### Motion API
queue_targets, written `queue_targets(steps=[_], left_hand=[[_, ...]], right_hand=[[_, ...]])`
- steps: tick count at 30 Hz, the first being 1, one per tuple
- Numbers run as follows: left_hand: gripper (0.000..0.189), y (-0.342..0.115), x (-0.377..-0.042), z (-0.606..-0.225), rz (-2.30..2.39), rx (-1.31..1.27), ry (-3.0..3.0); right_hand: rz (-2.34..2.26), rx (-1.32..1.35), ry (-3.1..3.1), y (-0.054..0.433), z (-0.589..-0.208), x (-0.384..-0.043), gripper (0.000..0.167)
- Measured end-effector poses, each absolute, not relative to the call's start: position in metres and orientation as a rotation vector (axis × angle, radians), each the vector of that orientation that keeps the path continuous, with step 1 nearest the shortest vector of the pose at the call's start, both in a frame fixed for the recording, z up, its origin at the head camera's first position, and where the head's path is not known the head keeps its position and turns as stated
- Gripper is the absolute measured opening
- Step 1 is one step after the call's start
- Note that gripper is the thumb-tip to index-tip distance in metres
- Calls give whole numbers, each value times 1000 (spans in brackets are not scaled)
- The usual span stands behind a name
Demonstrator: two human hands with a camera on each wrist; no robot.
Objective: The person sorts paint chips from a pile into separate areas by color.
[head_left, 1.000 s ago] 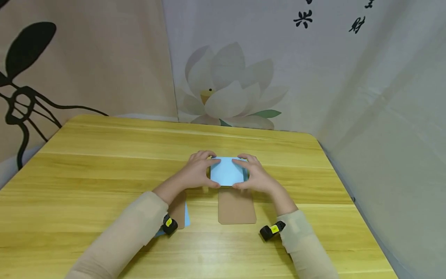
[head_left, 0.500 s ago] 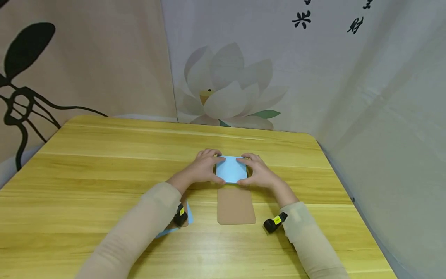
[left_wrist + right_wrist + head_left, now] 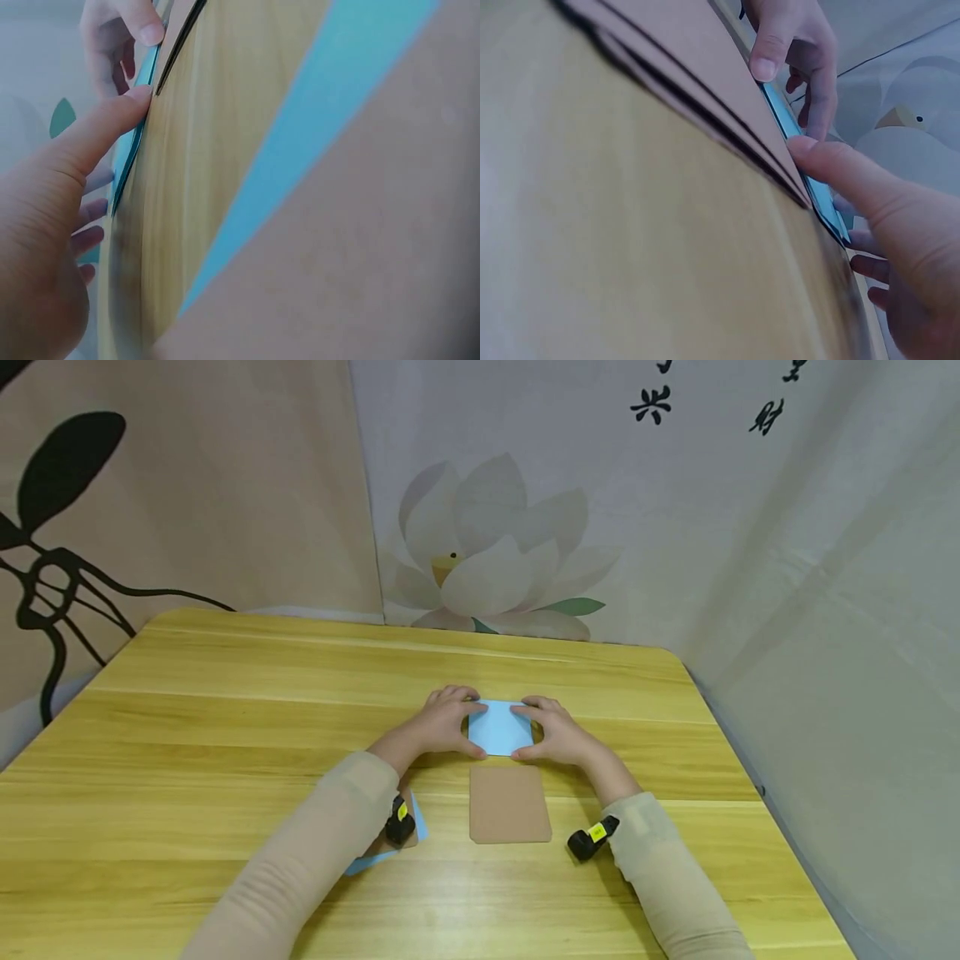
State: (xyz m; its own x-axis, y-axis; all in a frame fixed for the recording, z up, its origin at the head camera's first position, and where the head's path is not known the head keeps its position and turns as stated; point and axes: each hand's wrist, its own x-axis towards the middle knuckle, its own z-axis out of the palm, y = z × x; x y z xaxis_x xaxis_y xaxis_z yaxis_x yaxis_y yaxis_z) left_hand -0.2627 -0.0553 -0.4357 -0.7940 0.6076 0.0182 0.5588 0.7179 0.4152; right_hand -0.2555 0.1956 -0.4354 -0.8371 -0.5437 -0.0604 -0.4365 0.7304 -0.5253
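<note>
In the head view a light-blue card (image 3: pixel 500 727) lies between my two hands near the middle of the table. My left hand (image 3: pixel 442 722) holds its left side, thumb at the near edge and fingers along the far one. On the opposite side my right hand (image 3: pixel 558 735) holds it likewise. From the right wrist the card (image 3: pixel 819 196) looks thin and dark-edged, with my right thumb (image 3: pixel 832 161) on its near edge. Just nearer to me lies a neat pile of brown boards (image 3: pixel 510 806), several thin layers showing at its edge in the right wrist view.
Beneath my left forearm another brown board (image 3: pixel 409 842) lies over blue sheets (image 3: pixel 420 818), partly hidden by the sleeve and wrist camera (image 3: pixel 400 823). The wooden table (image 3: pixel 637 885) ends at a printed cloth backdrop (image 3: pixel 675 527).
Both hands have shifted the blue card slightly to the right, mostly in the first half second. Its layers now look squared up, and the left forearm has come rightward too. The brown pile stays put.
</note>
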Motion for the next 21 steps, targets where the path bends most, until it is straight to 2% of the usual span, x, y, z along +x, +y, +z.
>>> queue_targets(steps=[14, 21], left_hand=[[91, -59, -261, -435, 604, 933, 2770], [90, -68, -248, -428, 661, 937, 2829]], right_hand=[[-728, -787, 2713, 199, -436, -255, 84], [-782, -742, 2736, 199, -432, -248, 88]])
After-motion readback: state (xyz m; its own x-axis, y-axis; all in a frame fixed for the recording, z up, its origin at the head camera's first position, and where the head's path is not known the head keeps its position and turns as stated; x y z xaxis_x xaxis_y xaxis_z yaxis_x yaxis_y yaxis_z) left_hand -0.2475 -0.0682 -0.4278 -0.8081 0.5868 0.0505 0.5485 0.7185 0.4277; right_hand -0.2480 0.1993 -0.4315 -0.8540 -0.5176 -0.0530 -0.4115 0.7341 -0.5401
